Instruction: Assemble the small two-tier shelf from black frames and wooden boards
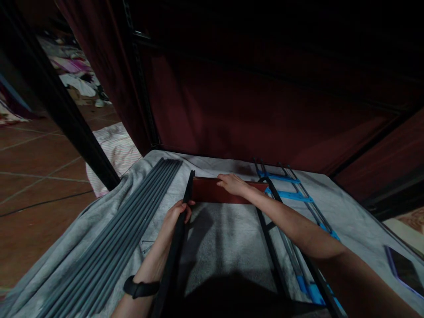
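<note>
My left hand (175, 218) is wrapped round the left black rail (185, 198) of a rectangular frame that lies on a grey fabric sheet (228, 238). A dark red cloth strip (208, 191) spans the frame's far end. My right hand (232, 183) rests on the top edge of that strip, fingers curled over it. The frame's right black rail (268, 234) runs under my right forearm. A black band sits on my left wrist.
Several grey rods (132, 221) lie side by side at the left. Thin rods with blue connectors (288, 194) lie at the right. A phone (402, 269) lies at the far right. A dark red fabric wall rises behind; a black post and tiled floor are at the left.
</note>
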### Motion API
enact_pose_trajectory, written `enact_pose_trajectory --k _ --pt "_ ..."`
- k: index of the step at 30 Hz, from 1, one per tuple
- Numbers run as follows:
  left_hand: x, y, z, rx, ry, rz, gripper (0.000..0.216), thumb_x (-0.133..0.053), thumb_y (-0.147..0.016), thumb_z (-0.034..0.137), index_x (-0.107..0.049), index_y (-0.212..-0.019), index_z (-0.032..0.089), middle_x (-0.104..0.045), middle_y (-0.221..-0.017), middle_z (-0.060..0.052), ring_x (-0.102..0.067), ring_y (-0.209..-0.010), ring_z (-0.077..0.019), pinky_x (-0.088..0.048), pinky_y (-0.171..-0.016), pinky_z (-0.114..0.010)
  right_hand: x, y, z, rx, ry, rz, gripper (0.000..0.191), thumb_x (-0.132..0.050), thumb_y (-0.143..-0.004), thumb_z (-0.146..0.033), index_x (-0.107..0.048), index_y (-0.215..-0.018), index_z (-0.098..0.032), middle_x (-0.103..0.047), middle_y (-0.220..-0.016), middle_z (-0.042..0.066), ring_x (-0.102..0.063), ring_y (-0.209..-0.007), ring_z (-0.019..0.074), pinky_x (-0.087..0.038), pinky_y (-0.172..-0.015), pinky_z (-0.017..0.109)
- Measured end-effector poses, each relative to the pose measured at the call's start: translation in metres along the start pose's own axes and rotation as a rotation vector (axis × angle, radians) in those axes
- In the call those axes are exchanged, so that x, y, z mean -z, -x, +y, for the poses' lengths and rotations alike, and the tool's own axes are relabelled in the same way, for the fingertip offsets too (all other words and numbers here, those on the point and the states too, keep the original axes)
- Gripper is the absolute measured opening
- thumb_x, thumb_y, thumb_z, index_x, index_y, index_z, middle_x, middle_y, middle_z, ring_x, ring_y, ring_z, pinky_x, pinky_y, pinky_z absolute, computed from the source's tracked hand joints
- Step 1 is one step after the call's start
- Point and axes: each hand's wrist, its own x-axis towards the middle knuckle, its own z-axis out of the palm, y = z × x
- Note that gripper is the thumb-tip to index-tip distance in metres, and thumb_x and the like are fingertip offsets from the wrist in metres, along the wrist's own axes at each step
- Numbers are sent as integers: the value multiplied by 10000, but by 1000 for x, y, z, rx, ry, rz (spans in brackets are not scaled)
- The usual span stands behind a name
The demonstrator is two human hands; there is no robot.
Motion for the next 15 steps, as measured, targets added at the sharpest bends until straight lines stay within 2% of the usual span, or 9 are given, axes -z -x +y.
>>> enact_pose_trajectory --k 7,11,15 --pt "2 -2 -6 16 -16 39 436 -481 -764 515 -613 -966 152 -486 -506 36 -416 -457 -125 -318 -484 -268 -5 -3 3 12 -22 0 254 -416 -980 -323 -595 -1093 -184 -704 -1029 100 -649 -973 224 -369 -732 258" --pt "1 -2 -8 48 71 70 438 -549 -742 506 -590 -994 149 -592 -624 7 -485 -481 -115 -354 -489 -257 -6 -1 0 0 -20 17 271 -386 -988 -325 -572 -1136 -193 -690 -1093 98 -640 -1005 226 -375 -769 271" --pt "-1 -1 -8 33 141 142 439 -601 -724 500 -563 -993 156 -665 -767 -40 -611 -641 -151 -448 -610 -269 -9 0 -6 -9 -16 43 303 -360 -997 -374 -569 -1133 -202 -674 -1134 95 -630 -1027 232 -386 -800 286"
